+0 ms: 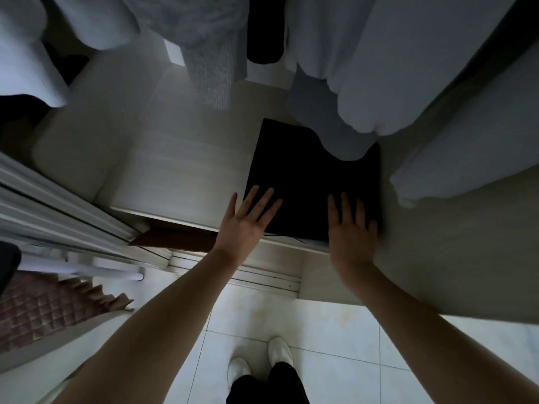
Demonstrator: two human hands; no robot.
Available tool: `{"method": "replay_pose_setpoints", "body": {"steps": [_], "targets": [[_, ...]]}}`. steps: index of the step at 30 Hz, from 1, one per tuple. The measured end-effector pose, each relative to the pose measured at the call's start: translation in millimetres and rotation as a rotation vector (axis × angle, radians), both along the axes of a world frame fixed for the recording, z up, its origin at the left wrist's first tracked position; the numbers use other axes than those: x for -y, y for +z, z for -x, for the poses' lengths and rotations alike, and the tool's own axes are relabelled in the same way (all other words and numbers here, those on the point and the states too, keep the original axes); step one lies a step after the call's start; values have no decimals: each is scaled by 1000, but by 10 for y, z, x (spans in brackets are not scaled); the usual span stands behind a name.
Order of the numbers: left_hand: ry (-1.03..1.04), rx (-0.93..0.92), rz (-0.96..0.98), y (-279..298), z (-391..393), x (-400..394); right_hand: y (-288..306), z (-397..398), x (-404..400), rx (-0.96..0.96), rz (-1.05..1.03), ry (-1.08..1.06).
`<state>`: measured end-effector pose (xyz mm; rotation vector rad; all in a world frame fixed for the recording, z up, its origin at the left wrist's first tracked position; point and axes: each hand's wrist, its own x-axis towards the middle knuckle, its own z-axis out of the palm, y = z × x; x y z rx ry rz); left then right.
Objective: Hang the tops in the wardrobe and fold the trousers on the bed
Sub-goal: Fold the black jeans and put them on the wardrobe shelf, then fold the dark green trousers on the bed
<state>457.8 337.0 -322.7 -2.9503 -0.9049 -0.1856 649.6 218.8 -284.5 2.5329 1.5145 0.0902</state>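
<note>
Our white shoes (259, 365) stand below; our left hand (246, 223) and right hand (351, 228) press flat, fingers straight, on folded black trousers (312, 185) on the wardrobe floor (180, 170)

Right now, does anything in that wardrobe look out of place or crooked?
Mostly tidy. The folded black garment lies on the wardrobe shelf, but its front edge overhangs the shelf lip slightly. Both the left hand and right hand rest flat on it. Pale tops hang above, brushing its back.

Dim, bluish — edges warped, slightly soft.
</note>
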Motion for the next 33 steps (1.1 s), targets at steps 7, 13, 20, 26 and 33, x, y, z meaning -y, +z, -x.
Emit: {"method": "replay_pose_setpoints", "body": {"steps": [7, 13, 20, 26, 33], "targets": [[82, -298, 229, -103, -69, 124, -208, 84, 113, -85, 245, -34], [97, -311, 291, 184, 53, 269, 116, 291, 167, -158, 314, 7], [212, -76, 446, 619, 492, 790, 605, 745, 480, -230, 307, 207], [566, 53, 730, 1034, 835, 1407, 938, 1156, 624, -369, 230, 400], [1048, 515, 736, 1451, 1140, 2316, 1299, 1485, 898, -575, 121, 704]]}}
